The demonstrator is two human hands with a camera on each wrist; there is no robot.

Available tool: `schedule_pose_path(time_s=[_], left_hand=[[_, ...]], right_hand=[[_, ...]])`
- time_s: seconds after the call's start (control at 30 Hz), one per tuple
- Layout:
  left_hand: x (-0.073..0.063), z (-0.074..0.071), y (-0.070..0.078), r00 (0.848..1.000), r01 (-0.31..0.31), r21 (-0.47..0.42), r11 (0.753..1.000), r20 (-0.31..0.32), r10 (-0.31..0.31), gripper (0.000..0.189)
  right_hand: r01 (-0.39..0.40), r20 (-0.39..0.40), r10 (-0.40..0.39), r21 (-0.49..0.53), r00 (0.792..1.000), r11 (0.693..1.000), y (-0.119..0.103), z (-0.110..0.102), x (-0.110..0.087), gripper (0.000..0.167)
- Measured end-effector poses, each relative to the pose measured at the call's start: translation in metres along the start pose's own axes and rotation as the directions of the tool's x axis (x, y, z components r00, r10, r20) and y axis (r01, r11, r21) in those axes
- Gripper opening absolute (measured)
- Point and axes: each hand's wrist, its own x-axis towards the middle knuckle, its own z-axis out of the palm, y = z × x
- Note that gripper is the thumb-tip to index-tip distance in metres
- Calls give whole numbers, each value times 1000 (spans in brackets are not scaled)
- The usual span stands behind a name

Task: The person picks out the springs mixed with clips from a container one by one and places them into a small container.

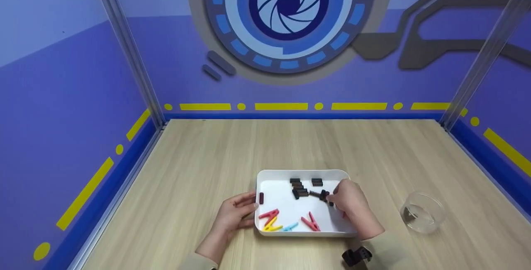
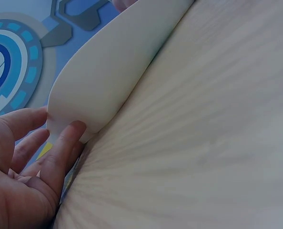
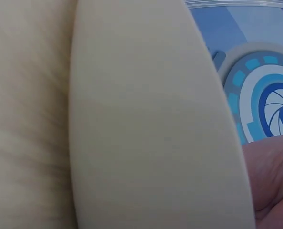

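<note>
Now, from the head view, the white tray [image 1: 282,205] sits on the wooden table [image 1: 215,149], a hand at either side, the two well apart. The left hand [image 1: 231,212] touches its left wall, fingers spread; the right hand [image 1: 351,197] reaches over the right rim, fingers bent down at a cluster of small black ribbed pieces [image 1: 299,188]. Is it pinching one? Can't tell. A dark red piece [image 1: 261,198] lies by the left wall. Along the near side: two red clothespins [image 1: 312,222], a yellow clothespin [image 1: 272,225] and a light blue clothespin [image 1: 290,226]. Off to the right stands a clear round container [image 1: 429,216].

Over to the left wrist: fingertips rest against the tray's outer wall, near a corner.

And the right wrist: that wall fills the middle, the right hand partly showing past the rim, fingertips hidden.
</note>
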Motion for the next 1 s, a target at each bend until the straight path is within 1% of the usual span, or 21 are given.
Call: schedule_pose_path(time_s=[0.23,0.43,0.57,0.63,0.77,0.9,1.0], left_hand=[[-1,0,1,1000,6,-15,1000,8,-6,56],[-2,1,2,1000,11,-19,1000,13,-11,55],[-2,1,2,1000,12,-16,1000,9,-12,55],[-2,1,2,1000,12,-13,1000,7,-12,55],[-2,1,2,1000,12,-7,1000,4,-12,56],[-2,1,2,1000,13,-4,1000,4,-13,56],[-2,1,2,1000,10,-7,1000,6,-10,56]], right_hand=[[24,-27,-26,-64,999,998,0,3,-2,19],[98,-83,-111,-143,990,985,2,5,-1,28],[128,-94,-146,-178,985,976,3,5,0,28],[131,-88,-148,-181,985,975,3,4,0,26],[123,-62,-133,-149,989,981,2,-1,-1,20],[94,-9,-95,-60,995,994,0,-10,-2,14],[103,11,-103,-11,995,995,0,-16,-2,9]])
